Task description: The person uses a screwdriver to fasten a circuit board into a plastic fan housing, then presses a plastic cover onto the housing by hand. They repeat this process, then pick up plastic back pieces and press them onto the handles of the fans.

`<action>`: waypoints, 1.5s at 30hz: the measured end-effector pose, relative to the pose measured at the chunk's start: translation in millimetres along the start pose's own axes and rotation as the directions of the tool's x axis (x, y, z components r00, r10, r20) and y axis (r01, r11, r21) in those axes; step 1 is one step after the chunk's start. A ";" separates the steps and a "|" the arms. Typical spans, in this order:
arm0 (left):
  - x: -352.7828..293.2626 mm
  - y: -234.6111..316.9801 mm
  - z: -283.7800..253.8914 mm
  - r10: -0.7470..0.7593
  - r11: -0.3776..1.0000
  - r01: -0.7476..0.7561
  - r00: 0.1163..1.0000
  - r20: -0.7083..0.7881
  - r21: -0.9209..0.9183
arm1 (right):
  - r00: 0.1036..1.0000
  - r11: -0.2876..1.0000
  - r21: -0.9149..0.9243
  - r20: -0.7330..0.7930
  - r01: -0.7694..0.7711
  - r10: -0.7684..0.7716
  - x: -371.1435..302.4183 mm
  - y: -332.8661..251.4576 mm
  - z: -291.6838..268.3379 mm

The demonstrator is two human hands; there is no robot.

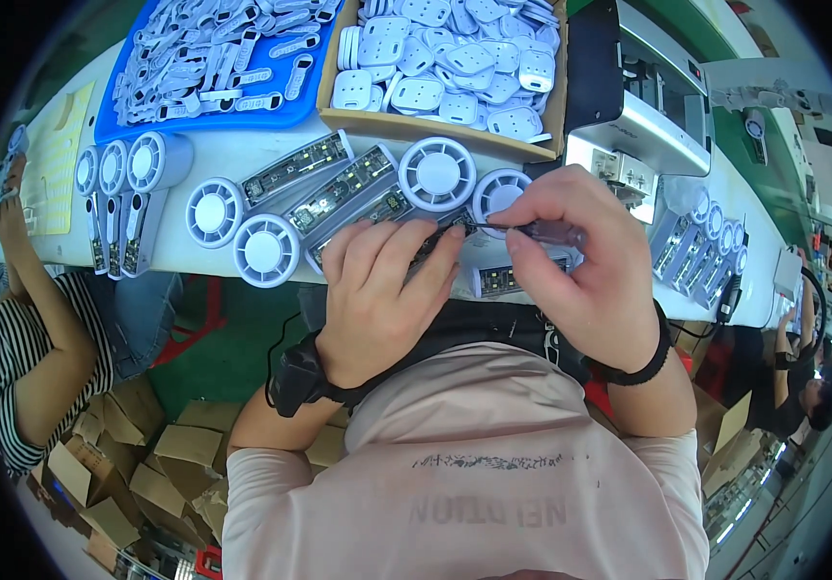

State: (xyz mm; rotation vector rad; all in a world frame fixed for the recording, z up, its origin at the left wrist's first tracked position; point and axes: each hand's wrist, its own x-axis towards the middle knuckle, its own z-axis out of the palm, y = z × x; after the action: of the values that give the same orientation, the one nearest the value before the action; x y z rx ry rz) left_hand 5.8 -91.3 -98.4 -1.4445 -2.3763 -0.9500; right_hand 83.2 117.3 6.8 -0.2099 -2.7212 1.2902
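Observation:
My left hand is closed over the opened handle of a handheld fan, its fingertips pressing beside the exposed circuit board. That fan's round, white, slotted head appears to be the one just behind my right fingers. In my right hand, thumb and forefinger pinch a thin tool with a dark shaft and clear handle; its tip points left at the board near my left fingertips. More fans lie around my hands, among them one head and another. A further open handle shows below the tool.
Behind stand a blue tray of white handle covers and a cardboard box of white plates. Finished-looking rows of fans stand left, others right. A grey machine is at back right. People work at both sides.

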 end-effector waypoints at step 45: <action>-42.5 -26.1 -39.1 0.092 0.978 -0.125 0.977 -0.192 -0.168 | 0.983 0.951 0.311 -0.172 -0.009 0.065 -2.4 -14.1 3.1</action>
State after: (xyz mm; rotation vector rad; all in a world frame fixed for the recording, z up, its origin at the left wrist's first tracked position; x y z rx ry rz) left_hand -1.2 -154.3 -99.5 -1.4604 -2.1048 -1.2371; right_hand 84.0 105.7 15.6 -0.3292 -2.3380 1.5990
